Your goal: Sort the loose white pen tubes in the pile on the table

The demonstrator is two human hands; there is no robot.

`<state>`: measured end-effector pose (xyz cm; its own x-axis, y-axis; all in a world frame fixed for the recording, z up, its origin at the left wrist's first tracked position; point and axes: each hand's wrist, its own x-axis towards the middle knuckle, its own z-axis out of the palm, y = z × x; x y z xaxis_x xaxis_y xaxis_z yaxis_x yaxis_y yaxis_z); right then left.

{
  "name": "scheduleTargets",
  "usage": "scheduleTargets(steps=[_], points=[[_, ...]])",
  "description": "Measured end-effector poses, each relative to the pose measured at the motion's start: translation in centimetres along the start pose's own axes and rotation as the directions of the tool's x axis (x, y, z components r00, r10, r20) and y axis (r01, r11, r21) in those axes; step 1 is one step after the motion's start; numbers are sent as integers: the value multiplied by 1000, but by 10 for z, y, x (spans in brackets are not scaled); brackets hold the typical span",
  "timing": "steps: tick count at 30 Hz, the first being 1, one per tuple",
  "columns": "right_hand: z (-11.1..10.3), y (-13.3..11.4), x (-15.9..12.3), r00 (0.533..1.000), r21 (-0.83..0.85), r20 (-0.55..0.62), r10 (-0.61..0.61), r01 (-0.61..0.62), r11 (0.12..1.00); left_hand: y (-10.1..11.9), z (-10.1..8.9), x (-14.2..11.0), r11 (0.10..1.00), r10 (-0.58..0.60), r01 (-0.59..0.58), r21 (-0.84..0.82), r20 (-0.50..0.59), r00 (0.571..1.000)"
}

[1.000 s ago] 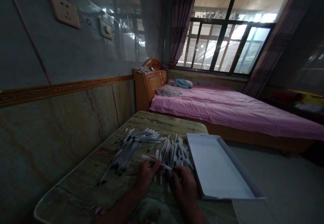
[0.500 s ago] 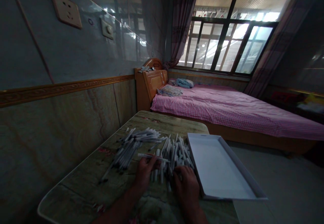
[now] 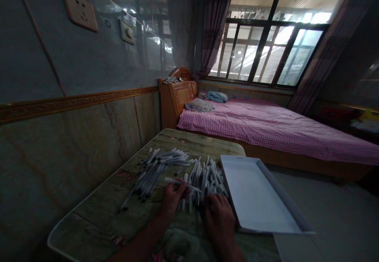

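Observation:
A big heap of white pens lies on a small table, with a second bundle of pens to its left. My left hand is closed round one white pen, held crosswise above the heap. My right hand rests on the near edge of the heap with its fingers curled among the pens; what they grip is hidden. A shallow white tray lies just right of my right hand and holds nothing.
The table stands against a tiled wall on the left. Beyond it is a bed with a pink checked cover and a wooden headboard. A barred window is at the back. Bare floor lies to the right.
My left hand has drawn the single pen slightly left and up off the heap. My right hand has let go of that pen and settled on the pens below.

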<state>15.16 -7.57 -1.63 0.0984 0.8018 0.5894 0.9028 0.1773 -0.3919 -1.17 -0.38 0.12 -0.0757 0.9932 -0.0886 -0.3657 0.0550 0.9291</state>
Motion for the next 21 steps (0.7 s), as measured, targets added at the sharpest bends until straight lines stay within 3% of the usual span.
scheduleTargets(steps=[5, 12, 21], points=[[0, 2, 2, 997, 74, -82, -3, 9, 997, -1, 2, -3, 999, -6, 3, 43, 60, 998], [2, 3, 2, 998, 30, -28, -52, 53, 998, -1, 4, -5, 998, -5, -2, 66, 97, 995], [2, 4, 3, 998, 2, -65, -21, 21, 1000, 4, -14, 13, 993, 117, -116, 16, -125, 985]])
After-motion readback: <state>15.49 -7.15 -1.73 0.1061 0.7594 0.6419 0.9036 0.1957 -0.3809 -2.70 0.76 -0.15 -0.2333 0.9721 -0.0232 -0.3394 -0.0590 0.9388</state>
